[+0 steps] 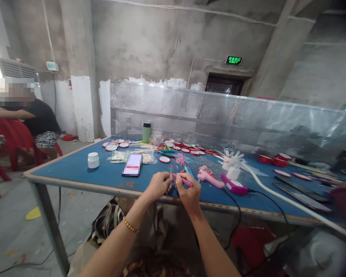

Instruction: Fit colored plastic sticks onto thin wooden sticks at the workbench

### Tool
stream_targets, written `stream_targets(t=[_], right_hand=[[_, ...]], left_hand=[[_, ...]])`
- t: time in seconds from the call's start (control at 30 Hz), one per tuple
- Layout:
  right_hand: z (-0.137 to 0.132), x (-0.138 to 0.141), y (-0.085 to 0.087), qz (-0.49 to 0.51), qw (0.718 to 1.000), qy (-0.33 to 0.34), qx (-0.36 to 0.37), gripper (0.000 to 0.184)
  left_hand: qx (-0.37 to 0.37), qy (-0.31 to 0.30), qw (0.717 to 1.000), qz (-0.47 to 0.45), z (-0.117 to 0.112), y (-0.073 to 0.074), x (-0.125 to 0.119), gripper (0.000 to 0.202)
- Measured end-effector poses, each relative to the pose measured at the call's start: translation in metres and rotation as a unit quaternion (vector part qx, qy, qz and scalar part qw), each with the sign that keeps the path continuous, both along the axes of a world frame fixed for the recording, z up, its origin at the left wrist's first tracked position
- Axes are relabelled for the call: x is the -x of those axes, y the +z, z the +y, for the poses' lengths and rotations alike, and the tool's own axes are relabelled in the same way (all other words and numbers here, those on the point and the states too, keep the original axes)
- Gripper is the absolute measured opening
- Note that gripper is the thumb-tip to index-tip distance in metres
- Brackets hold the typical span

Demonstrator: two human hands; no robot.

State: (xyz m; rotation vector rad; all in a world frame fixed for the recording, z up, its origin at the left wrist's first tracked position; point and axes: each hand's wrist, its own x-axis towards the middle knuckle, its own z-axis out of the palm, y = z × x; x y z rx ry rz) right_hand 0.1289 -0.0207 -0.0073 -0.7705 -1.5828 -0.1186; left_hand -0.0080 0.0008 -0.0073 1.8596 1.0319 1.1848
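Observation:
Just over the table's front edge, my left hand [159, 185] pinches a small stick [172, 169] with red and green bands standing up from the fingertips. My right hand [189, 193] is closed around a pinkish-purple pen [186, 180], held like a writing tool with its tip toward the left fingers. The two hands are close together. Behind them lie blue-green markers [188, 171] and a scatter of small pink and blue pieces [182, 158]. A pink handled gadget [210, 177] rests right of my right hand, beside a purple device [234, 185] with a black cord.
The blue table [72, 169] carries a white jar [93, 160], a phone [132, 165], a green bottle [146, 132], several red-rimmed discs [164, 159] and a white container of markers [230, 161]. A pale hose [279, 195] crosses the right side. A person [40, 115] sits at far left.

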Motion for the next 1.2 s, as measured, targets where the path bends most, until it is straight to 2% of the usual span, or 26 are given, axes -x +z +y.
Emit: stream_targets(t=[1.2], right_hand=[[0.0000,-0.0010,-0.0006,0.001,1.000,-0.010,0.008,0.019]], left_hand=[[0.003,0.003,1.000,0.012,-0.0015,0.0027,0.0007,0.027]])
